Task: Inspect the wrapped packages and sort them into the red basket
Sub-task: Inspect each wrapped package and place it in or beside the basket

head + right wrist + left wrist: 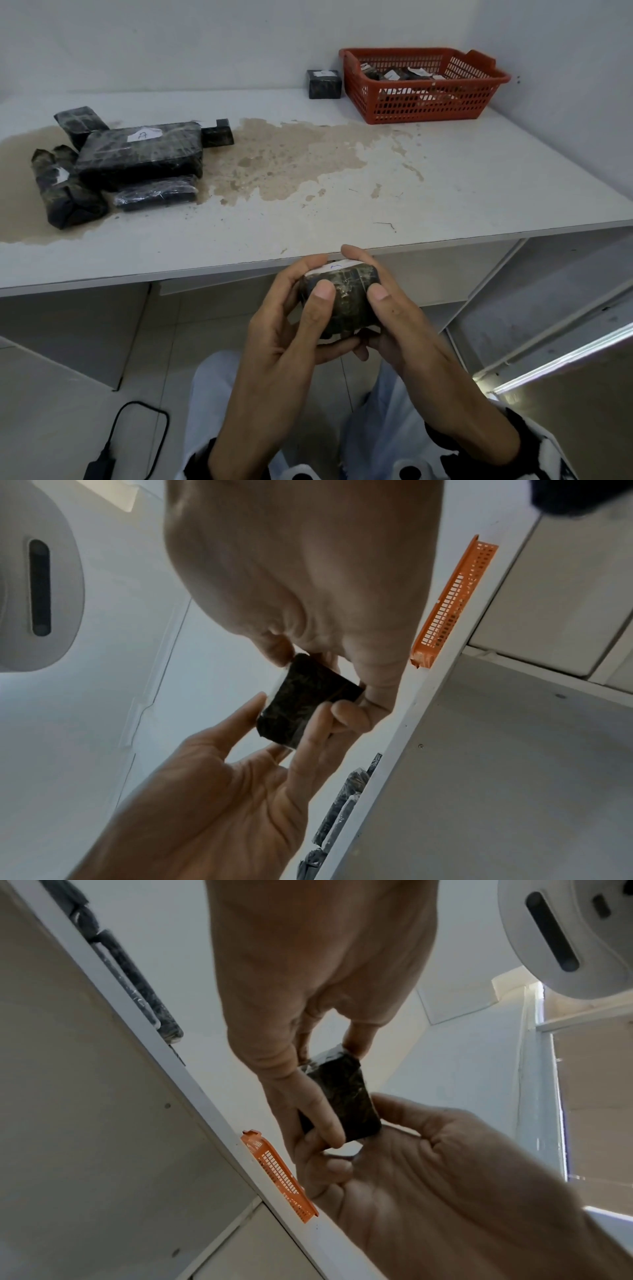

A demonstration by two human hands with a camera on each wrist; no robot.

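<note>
A small dark wrapped package (346, 294) with a white label on its top is held in front of me, below the table's front edge. My left hand (301, 298) grips its left side, thumb on the near face. My right hand (380, 291) grips its right side the same way. The wrist views show the package (342, 1096) (301, 699) pinched between thumbs and fingers of both hands. The red basket (424, 51) stands at the table's back right with several labelled packages (394, 73) inside. More dark packages (137, 154) lie piled at the table's left.
One small package (324, 84) stands just left of the basket. A brown stain (281, 161) spreads over the white table (479, 178). A black cable and charger (102, 459) lie on the floor at lower left. Shelving (548, 308) is at right.
</note>
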